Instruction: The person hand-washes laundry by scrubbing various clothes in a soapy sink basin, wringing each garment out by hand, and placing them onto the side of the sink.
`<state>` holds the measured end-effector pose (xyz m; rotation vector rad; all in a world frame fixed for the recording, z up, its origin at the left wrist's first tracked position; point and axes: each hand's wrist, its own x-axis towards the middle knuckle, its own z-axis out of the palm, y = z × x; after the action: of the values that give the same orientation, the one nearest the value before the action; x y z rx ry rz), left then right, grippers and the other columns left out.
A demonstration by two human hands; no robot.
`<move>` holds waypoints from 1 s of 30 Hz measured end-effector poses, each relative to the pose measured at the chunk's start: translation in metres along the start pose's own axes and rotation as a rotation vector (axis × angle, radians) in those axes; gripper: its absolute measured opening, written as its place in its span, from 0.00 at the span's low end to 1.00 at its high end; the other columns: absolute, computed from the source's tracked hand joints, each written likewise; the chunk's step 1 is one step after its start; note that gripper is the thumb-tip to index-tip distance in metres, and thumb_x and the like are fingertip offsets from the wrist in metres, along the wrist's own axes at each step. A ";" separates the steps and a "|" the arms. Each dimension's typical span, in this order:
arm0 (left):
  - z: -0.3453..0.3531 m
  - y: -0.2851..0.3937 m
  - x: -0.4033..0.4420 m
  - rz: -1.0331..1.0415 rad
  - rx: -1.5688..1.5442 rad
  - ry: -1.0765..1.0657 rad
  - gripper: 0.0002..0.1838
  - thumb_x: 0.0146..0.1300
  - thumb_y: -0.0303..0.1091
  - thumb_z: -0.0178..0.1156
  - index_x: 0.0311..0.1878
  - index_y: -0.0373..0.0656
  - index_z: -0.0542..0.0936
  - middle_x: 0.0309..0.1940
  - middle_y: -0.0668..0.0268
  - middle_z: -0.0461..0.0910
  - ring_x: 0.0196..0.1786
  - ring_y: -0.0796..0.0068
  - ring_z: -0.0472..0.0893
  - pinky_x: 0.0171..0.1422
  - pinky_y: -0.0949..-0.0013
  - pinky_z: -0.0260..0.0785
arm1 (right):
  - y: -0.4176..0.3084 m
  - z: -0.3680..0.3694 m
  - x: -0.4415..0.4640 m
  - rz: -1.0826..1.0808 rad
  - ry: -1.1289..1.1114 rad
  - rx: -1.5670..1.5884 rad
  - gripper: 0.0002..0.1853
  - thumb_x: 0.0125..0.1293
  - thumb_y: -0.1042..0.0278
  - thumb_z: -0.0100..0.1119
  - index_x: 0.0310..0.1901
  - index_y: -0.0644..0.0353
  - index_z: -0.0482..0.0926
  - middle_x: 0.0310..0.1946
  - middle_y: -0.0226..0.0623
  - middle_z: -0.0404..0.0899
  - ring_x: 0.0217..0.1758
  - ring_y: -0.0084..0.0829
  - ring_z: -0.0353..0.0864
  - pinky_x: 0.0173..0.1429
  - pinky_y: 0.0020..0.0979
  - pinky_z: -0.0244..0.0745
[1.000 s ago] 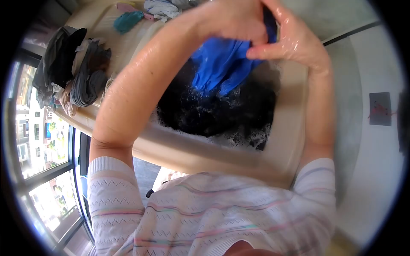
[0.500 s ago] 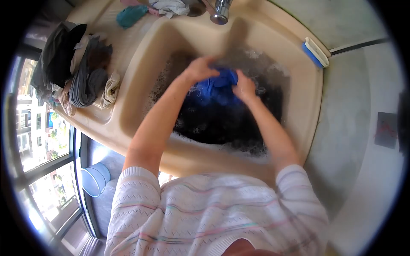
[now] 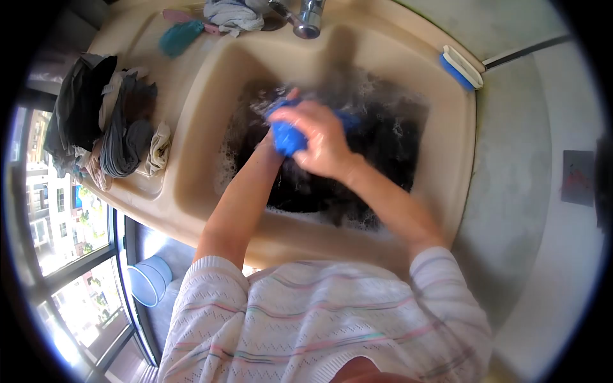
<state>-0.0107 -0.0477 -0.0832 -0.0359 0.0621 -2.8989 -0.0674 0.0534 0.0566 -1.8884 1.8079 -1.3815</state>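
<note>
A wet, bunched blue cloth (image 3: 288,137) is between my two hands, just above the dark water in the sink (image 3: 198,137). My right hand (image 3: 320,137) is wrapped over it from the right, the fingers curled across its top. My left hand (image 3: 292,94) is on the cloth's far left side, mostly hidden behind it and my right hand; only a fingertip and the wrist show. Part of the blue cloth trails to the right behind my right hand. Dark fabric seems to lie under the foamy water (image 3: 306,191), though its shape is unclear.
A pile of dark and grey clothes (image 3: 115,121) lies on the left ledge. At the back are a teal cloth (image 3: 181,38), a grey-white cloth (image 3: 234,16) and the faucet (image 3: 308,22). A blue-bristled brush (image 3: 461,67) rests on the right rim. A light-blue bucket (image 3: 149,281) stands below left.
My hands were apart with the blue cloth spread in the water between them. Now my right hand has moved left over the cloth, which is bunched and lifted against my left hand.
</note>
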 end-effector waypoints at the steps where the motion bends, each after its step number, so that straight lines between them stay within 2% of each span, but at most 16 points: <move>1: 0.017 -0.006 -0.014 0.215 0.400 0.045 0.23 0.63 0.50 0.48 0.52 0.42 0.69 0.41 0.65 0.76 0.44 0.70 0.75 0.58 0.63 0.64 | -0.015 0.006 0.001 -0.041 -0.049 0.007 0.24 0.37 0.83 0.55 0.42 0.53 0.77 0.37 0.39 0.77 0.41 0.42 0.76 0.47 0.34 0.71; 2: 0.034 -0.012 -0.028 0.411 0.807 0.181 0.20 0.63 0.46 0.49 0.52 0.43 0.69 0.40 0.65 0.75 0.45 0.72 0.74 0.57 0.65 0.65 | -0.010 0.015 0.002 -0.037 -0.008 -0.023 0.22 0.37 0.81 0.55 0.40 0.53 0.77 0.36 0.39 0.78 0.40 0.42 0.76 0.46 0.34 0.71; 4: 0.058 -0.007 -0.029 0.410 0.815 0.191 0.19 0.60 0.39 0.52 0.53 0.41 0.69 0.39 0.65 0.75 0.44 0.74 0.75 0.50 0.68 0.67 | 0.029 0.043 -0.002 -0.031 0.060 -0.077 0.18 0.39 0.78 0.56 0.37 0.52 0.77 0.35 0.40 0.79 0.39 0.42 0.77 0.44 0.35 0.72; 5: 0.035 0.010 -0.014 0.464 0.945 0.116 0.17 0.58 0.34 0.55 0.50 0.40 0.71 0.38 0.63 0.76 0.39 0.75 0.76 0.43 0.70 0.71 | 0.071 0.051 -0.001 0.023 0.276 -0.066 0.16 0.41 0.74 0.58 0.36 0.52 0.77 0.33 0.42 0.79 0.38 0.44 0.77 0.45 0.35 0.72; 6: 0.013 0.007 0.005 0.392 0.717 0.704 0.13 0.53 0.28 0.55 0.43 0.42 0.75 0.33 0.64 0.77 0.36 0.74 0.77 0.37 0.71 0.71 | 0.115 0.051 -0.008 0.345 0.357 0.131 0.14 0.46 0.68 0.61 0.38 0.53 0.77 0.35 0.42 0.79 0.39 0.45 0.77 0.46 0.35 0.73; 7: 0.014 0.019 0.011 0.260 0.691 0.808 0.11 0.50 0.29 0.55 0.39 0.42 0.78 0.31 0.62 0.79 0.35 0.70 0.78 0.39 0.68 0.71 | 0.131 0.023 -0.014 0.571 0.210 -0.020 0.14 0.51 0.62 0.61 0.40 0.54 0.77 0.37 0.43 0.79 0.41 0.45 0.78 0.46 0.35 0.72; 10: 0.050 0.015 0.021 0.346 1.433 0.983 0.18 0.48 0.36 0.58 0.42 0.38 0.78 0.35 0.55 0.80 0.41 0.63 0.79 0.47 0.64 0.70 | 0.190 -0.022 -0.036 0.564 -0.135 -0.016 0.17 0.51 0.67 0.58 0.45 0.54 0.74 0.43 0.45 0.77 0.50 0.45 0.75 0.52 0.36 0.69; 12: 0.077 0.023 0.007 0.206 1.968 1.165 0.27 0.49 0.46 0.57 0.53 0.44 0.73 0.45 0.50 0.76 0.51 0.55 0.75 0.53 0.58 0.67 | 0.211 -0.039 -0.056 0.662 -0.029 -0.153 0.20 0.49 0.70 0.57 0.48 0.55 0.72 0.44 0.46 0.77 0.50 0.46 0.75 0.53 0.37 0.69; 15: 0.026 0.012 -0.012 -0.103 2.577 0.994 0.29 0.51 0.51 0.57 0.56 0.50 0.72 0.50 0.53 0.72 0.52 0.55 0.73 0.55 0.57 0.67 | 0.170 -0.023 -0.065 1.134 0.102 -0.652 0.16 0.49 0.72 0.55 0.42 0.62 0.70 0.38 0.49 0.77 0.44 0.49 0.76 0.49 0.42 0.70; 17: 0.006 -0.001 -0.009 -0.539 2.599 0.905 0.30 0.54 0.54 0.56 0.59 0.51 0.69 0.55 0.54 0.69 0.55 0.56 0.71 0.60 0.58 0.63 | 0.207 0.005 -0.120 0.809 -0.023 -0.756 0.14 0.50 0.71 0.55 0.40 0.62 0.70 0.32 0.49 0.76 0.40 0.54 0.75 0.46 0.46 0.71; 19: -0.012 0.006 -0.008 -0.652 2.412 0.821 0.29 0.53 0.53 0.56 0.56 0.50 0.72 0.53 0.57 0.72 0.56 0.58 0.72 0.59 0.58 0.64 | 0.197 -0.012 -0.127 0.561 -0.202 -0.977 0.22 0.47 0.69 0.59 0.46 0.60 0.71 0.36 0.51 0.77 0.42 0.56 0.75 0.48 0.45 0.71; 22: -0.017 0.027 -0.012 -0.643 2.577 0.717 0.27 0.49 0.49 0.59 0.54 0.54 0.74 0.50 0.60 0.76 0.54 0.60 0.74 0.56 0.54 0.65 | 0.169 -0.042 -0.074 1.148 -0.337 -0.737 0.27 0.42 0.70 0.62 0.49 0.58 0.72 0.40 0.51 0.77 0.46 0.51 0.76 0.51 0.41 0.71; 24: 0.052 0.029 -0.003 -0.634 2.531 0.755 0.27 0.46 0.50 0.62 0.50 0.48 0.77 0.49 0.59 0.76 0.53 0.58 0.74 0.58 0.60 0.65 | 0.159 -0.073 -0.056 0.864 -0.155 -0.449 0.26 0.40 0.73 0.61 0.47 0.58 0.75 0.42 0.49 0.78 0.48 0.45 0.77 0.52 0.37 0.70; 25: 0.069 0.028 0.006 -0.417 2.492 0.669 0.30 0.44 0.49 0.65 0.52 0.46 0.76 0.48 0.58 0.77 0.53 0.59 0.74 0.58 0.61 0.65 | 0.154 -0.083 -0.049 0.679 0.052 -0.231 0.24 0.39 0.76 0.58 0.45 0.61 0.76 0.39 0.48 0.79 0.46 0.39 0.78 0.51 0.33 0.70; 28: 0.145 0.001 0.028 0.529 2.395 0.011 0.49 0.37 0.50 0.71 0.62 0.40 0.62 0.53 0.48 0.71 0.56 0.56 0.71 0.60 0.65 0.63 | 0.074 -0.131 0.015 0.367 -0.074 0.149 0.25 0.43 0.87 0.54 0.49 0.67 0.72 0.43 0.34 0.76 0.47 0.24 0.74 0.54 0.25 0.68; 30: 0.206 -0.022 0.046 0.697 2.201 -0.201 0.52 0.35 0.50 0.73 0.63 0.38 0.60 0.48 0.49 0.74 0.52 0.56 0.74 0.57 0.65 0.65 | 0.019 -0.148 0.046 0.265 -0.060 0.110 0.26 0.44 0.88 0.53 0.51 0.67 0.71 0.45 0.33 0.75 0.47 0.23 0.74 0.55 0.24 0.69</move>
<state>-0.0547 -0.0454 0.1240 0.0707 -2.2482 -0.9958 -0.1925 0.0756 0.1471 -1.5539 1.8342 -1.2880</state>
